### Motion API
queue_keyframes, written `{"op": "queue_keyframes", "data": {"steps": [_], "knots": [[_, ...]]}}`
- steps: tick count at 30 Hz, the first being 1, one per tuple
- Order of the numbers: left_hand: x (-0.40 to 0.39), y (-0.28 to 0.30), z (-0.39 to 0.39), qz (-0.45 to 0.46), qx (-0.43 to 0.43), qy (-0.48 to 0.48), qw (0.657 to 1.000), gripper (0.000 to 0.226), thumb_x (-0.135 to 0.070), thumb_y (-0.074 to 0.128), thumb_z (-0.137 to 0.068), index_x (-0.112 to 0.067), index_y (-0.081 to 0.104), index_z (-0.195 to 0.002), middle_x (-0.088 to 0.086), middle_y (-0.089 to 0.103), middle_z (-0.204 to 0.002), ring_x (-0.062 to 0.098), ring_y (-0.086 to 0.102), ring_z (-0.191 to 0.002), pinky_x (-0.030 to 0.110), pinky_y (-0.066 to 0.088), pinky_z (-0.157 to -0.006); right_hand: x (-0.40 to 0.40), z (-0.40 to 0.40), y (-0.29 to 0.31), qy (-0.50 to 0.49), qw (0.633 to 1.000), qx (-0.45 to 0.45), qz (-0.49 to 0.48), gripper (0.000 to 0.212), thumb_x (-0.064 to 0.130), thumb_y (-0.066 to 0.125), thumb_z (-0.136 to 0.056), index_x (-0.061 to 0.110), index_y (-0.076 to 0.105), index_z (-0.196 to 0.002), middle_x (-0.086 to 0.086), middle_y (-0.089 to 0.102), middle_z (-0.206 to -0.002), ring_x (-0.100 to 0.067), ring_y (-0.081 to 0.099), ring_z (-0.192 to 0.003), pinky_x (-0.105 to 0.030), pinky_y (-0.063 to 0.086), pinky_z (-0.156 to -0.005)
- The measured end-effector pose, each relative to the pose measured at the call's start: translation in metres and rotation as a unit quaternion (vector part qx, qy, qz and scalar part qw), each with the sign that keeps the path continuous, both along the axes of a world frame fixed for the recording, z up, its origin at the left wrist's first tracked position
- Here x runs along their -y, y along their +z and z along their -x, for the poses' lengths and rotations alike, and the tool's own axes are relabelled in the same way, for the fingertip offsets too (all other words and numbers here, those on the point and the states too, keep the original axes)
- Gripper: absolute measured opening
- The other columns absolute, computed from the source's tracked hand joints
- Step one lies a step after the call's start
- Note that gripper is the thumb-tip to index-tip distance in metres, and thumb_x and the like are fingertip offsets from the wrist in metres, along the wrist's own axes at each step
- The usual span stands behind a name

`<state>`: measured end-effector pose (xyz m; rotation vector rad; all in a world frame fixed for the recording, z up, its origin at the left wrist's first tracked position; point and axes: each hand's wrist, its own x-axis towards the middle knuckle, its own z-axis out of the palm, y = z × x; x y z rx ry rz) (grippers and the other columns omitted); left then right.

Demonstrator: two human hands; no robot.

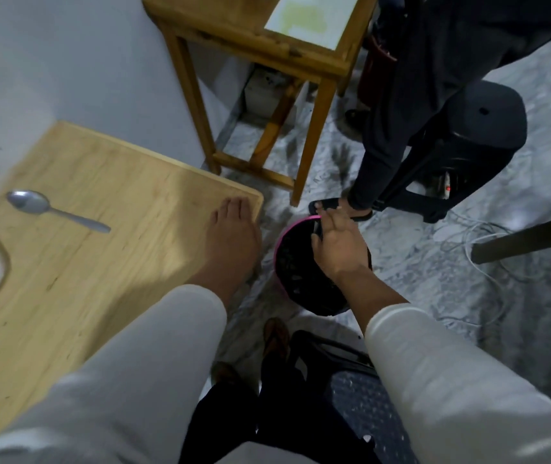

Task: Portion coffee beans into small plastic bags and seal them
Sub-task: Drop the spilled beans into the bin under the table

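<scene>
1. Resting left hand [230, 236] flat, fingers straight, on pale wooden bench [100, 262] corner.
2. Reaching right hand [337, 244], fingers loosely spread, into pink-rimmed black-lined bin [295, 262] on floor.
3. Judging liner soft, light; taking at rim.

A spoon [54, 211] lies on the table [100, 262], a bin [304, 272] to its right.

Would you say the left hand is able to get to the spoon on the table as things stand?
Probably yes: the left hand rests flat at the table's near corner, holding nothing, and only bare wood lies between it and the spoon.
</scene>
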<state>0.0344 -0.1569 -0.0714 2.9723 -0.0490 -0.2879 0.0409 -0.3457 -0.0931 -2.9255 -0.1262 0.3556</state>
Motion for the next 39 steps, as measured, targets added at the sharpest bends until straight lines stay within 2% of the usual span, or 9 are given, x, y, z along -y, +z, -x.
{"op": "queue_keyframes", "data": {"steps": [4,7,9,13,20,27,31,34,39], "knots": [[0.000,0.027,-0.007,0.018,0.046,-0.009,0.999,0.050,-0.022,0.039,-0.093,0.002,0.036,-0.137,0.021,0.042,-0.140,0.033,0.037,-0.131,0.042,0.030,-0.105,-0.027,-0.007,0.031,0.024,0.998,0.042,-0.032,0.050,0.029,0.044,-0.096,0.009,0.033,-0.140,-0.009,0.033,-0.147,-0.026,0.025,-0.139,-0.039,0.026,-0.113],[-0.013,0.049,-0.010,0.050,0.104,0.002,0.993,0.046,-0.020,0.039,-0.082,0.004,0.055,-0.118,0.022,0.060,-0.116,0.036,0.055,-0.111,0.042,0.046,-0.089,-0.048,-0.015,0.056,0.043,0.994,0.084,-0.050,0.043,0.030,0.048,-0.093,0.009,0.043,-0.130,-0.009,0.043,-0.137,-0.028,0.036,-0.131,-0.039,0.035,-0.107],[-0.027,0.065,-0.007,0.061,0.133,0.011,0.989,0.043,-0.020,0.038,-0.080,0.003,0.056,-0.112,0.020,0.060,-0.109,0.037,0.056,-0.108,0.043,0.047,-0.086,-0.064,-0.020,0.070,0.070,0.991,0.097,-0.061,0.046,0.027,0.051,-0.092,0.006,0.042,-0.132,-0.011,0.043,-0.138,-0.029,0.036,-0.132,-0.038,0.031,-0.109],[-0.068,0.093,0.009,0.043,0.177,0.070,0.981,0.043,-0.015,0.050,-0.086,0.002,0.049,-0.125,0.019,0.055,-0.122,0.035,0.048,-0.119,0.044,0.040,-0.096,-0.106,-0.024,0.100,0.116,0.982,0.129,-0.070,0.048,0.026,0.047,-0.094,0.009,0.036,-0.138,-0.009,0.038,-0.144,-0.024,0.030,-0.137,-0.035,0.026,-0.112],[-0.171,0.102,0.079,-0.004,0.217,0.206,0.954,0.032,-0.009,0.051,-0.072,0.003,0.060,-0.101,0.019,0.061,-0.094,0.036,0.060,-0.087,0.039,0.050,-0.073,-0.207,0.000,0.117,0.225,0.956,0.160,-0.100,0.045,0.027,0.049,-0.092,0.006,0.045,-0.132,-0.012,0.048,-0.134,-0.027,0.044,-0.125,-0.036,0.036,-0.104],[-0.231,0.076,0.176,0.020,0.209,0.354,0.912,0.032,-0.005,0.060,-0.080,0.006,0.059,-0.110,0.024,0.062,-0.103,0.039,0.061,-0.094,0.043,0.051,-0.080,-0.300,0.046,0.102,0.287,0.936,0.023,-0.204,0.045,0.022,0.053,-0.091,0.010,0.046,-0.134,-0.011,0.045,-0.136,-0.026,0.043,-0.124,-0.032,0.036,-0.101],[-0.246,0.041,0.215,0.033,0.164,0.401,0.901,0.041,-0.024,0.033,-0.086,0.001,0.056,-0.109,0.019,0.059,-0.102,0.035,0.056,-0.095,0.041,0.049,-0.083,-0.341,0.064,0.082,0.300,0.918,-0.072,-0.250,0.042,0.024,0.060,-0.088,0.014,0.054,-0.129,-0.011,0.055,-0.126,-0.024,0.056,-0.110,-0.023,0.038,-0.091],[-0.257,0.010,0.221,0.031,0.124,0.422,0.898,0.048,-0.032,0.024,-0.086,-0.004,0.049,-0.116,0.013,0.053,-0.108,0.028,0.048,-0.104,0.039,0.043,-0.093,-0.368,0.064,0.071,0.289,0.910,-0.109,-0.275,0.044,0.023,0.063,-0.086,0.018,0.055,-0.129,-0.010,0.060,-0.119,-0.018,0.061,-0.096,-0.017,0.036,-0.080],[-0.249,-0.015,0.218,0.047,0.125,0.493,0.860,0.052,-0.024,0.038,-0.094,0.002,0.037,-0.139,0.021,0.040,-0.142,0.032,0.034,-0.135,0.041,0.029,-0.113,-0.402,0.056,0.055,0.273,0.888,-0.178,-0.325,0.050,0.018,0.065,-0.083,0.027,0.052,-0.131,-0.001,0.061,-0.114,-0.006,0.056,-0.091,-0.006,0.038,-0.070]]}}
